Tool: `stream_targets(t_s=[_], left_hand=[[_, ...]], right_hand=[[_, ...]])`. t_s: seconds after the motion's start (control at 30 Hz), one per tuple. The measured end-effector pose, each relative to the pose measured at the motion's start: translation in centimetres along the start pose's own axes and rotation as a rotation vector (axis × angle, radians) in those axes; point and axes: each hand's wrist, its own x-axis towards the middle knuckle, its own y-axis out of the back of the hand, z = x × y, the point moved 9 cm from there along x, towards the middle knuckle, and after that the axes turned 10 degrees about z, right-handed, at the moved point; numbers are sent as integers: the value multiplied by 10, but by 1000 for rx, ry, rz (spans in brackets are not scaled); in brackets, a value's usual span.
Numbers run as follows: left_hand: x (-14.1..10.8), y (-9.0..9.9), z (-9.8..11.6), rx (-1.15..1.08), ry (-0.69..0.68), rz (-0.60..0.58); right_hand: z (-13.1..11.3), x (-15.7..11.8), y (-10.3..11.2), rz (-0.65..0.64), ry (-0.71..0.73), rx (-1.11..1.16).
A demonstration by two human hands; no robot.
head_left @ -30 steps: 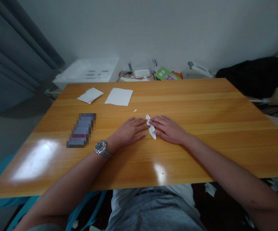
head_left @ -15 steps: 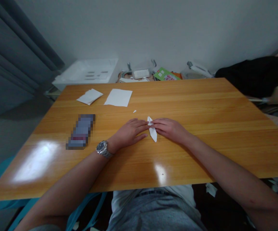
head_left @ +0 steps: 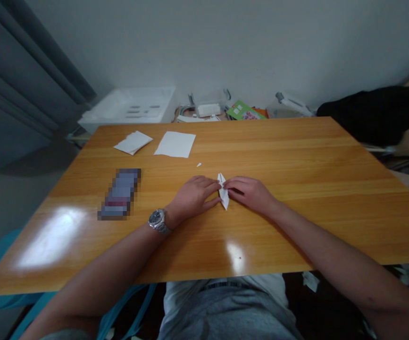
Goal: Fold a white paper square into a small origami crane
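A narrow piece of folded white paper [head_left: 223,199], pointed at both ends, lies on the wooden table between my hands. My left hand [head_left: 193,196], with a metal watch on its wrist, grips the paper's left edge with fingertips and thumb. From the other side my right hand [head_left: 252,192] has its fingertips on the right edge, thumb tucked under the curled fingers. The fingertips hide part of the paper's middle. A tiny white paper scrap [head_left: 199,165] lies just beyond my left hand.
A white paper sheet [head_left: 176,144] and a folded paper [head_left: 133,142] lie at the table's back left. A blurred-out phone-like object [head_left: 120,193] is left of my hands. Behind the table stand a white foam box [head_left: 144,101] and a green booklet [head_left: 241,110].
My left hand has shifted slightly right, and its thumb now touches the paper's lower part. The folded paper stands more upright in view and looks narrower.
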Motion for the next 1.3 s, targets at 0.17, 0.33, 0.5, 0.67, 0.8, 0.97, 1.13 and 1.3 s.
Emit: stream_targets(t_s=[0.17,0.33,0.5,0.67,0.8,0.97,1.13,1.3], left_hand=[[1,1,1,54,10,26],[1,-1,1,73,5,19],[2,-3,2,74,-4,18],[3,-4,1,51,12,12],[3,-5,-2,13,52,-6],[4,-3,-11,-69,176,47],[4,-3,-13,-94,178,60],[3,-5,-14,-123,156,64]], right_hand=[[-3,1,-1,1,-2,8],[-3,-1,-3,-17,5,-41],[-6,0,-5,-49,34,-115],[-11,1,-9,-101,105,-227],[-7,1,-9,-75,77,-166],[2,3,-6,-12,-34,-29],[4,7,-6,-6,-66,31],[6,7,-7,-15,-94,37]])
